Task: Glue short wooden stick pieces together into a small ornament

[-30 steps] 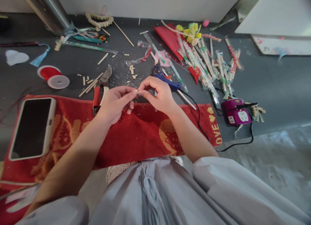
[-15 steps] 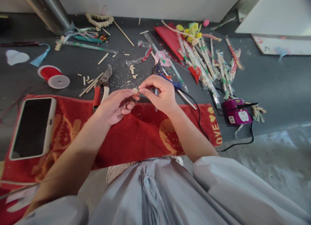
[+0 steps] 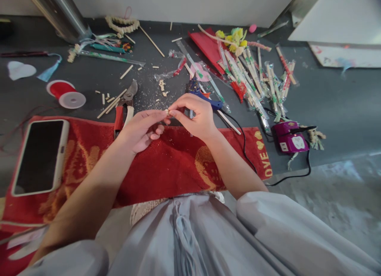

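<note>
Between the fingertips of both my hands is a small pale wooden piece (image 3: 167,112), mostly covered by the fingers. My left hand (image 3: 144,129) pinches it from the left with thumb and index finger, the other fingers loosely curled. From the right, my right hand (image 3: 195,115) pinches at the same piece with thumb and forefinger. Pruning shears (image 3: 130,94) with one red and one white handle lie beside my left wrist. Just behind my right hand rests a blue glue gun (image 3: 212,102), partly hidden. Short cut wood bits (image 3: 161,85) and crumbs are scattered beyond my hands.
A red towel (image 3: 169,168) lies under my forearms, with a phone (image 3: 38,157) on its left. A red thread spool (image 3: 66,94) stands nearby. Wrapped chopsticks (image 3: 247,81) pile up at the right, near a purple plugged-in box (image 3: 290,137) with a black cable.
My right fingers have shifted slightly left and closed in on my left fingertips. Less of the small wooden piece shows now. The things on the table have stayed put.
</note>
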### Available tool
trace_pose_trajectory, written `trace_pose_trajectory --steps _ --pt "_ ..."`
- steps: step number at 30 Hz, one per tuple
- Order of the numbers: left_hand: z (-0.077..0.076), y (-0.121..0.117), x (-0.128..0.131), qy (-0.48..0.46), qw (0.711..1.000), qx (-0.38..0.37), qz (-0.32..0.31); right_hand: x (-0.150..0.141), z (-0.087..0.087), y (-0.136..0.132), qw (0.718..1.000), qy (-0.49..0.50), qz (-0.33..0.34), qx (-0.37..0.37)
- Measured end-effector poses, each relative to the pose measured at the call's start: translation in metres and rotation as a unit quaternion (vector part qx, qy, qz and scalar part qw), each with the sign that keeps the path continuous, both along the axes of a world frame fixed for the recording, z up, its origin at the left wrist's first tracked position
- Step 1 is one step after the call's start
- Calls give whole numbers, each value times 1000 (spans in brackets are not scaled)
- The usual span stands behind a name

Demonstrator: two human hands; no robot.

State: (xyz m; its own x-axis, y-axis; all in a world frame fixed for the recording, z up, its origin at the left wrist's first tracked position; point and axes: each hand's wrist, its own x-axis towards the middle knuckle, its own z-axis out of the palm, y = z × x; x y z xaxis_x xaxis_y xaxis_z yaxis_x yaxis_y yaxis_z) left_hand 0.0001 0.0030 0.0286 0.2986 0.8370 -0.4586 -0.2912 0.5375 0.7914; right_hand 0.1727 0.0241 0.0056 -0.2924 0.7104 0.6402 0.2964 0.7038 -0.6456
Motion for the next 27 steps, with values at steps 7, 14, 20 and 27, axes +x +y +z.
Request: trace_pose_trajectory --steps 7,14,20,27 --pt "-3 -1 0 17 1000 17 7 0 -1 0 1000 -10 15 11" --pt "-4 -1 0 4 1000 17 -4 0 -1 0 999 -23 22 6" --pt "-1 0 2 18 1000 -10 14 0 -4 0 995 -60 3 76" --pt "-3 1 2 8 1000 -23 10 -1 -4 -1 994 -83 -4 66"
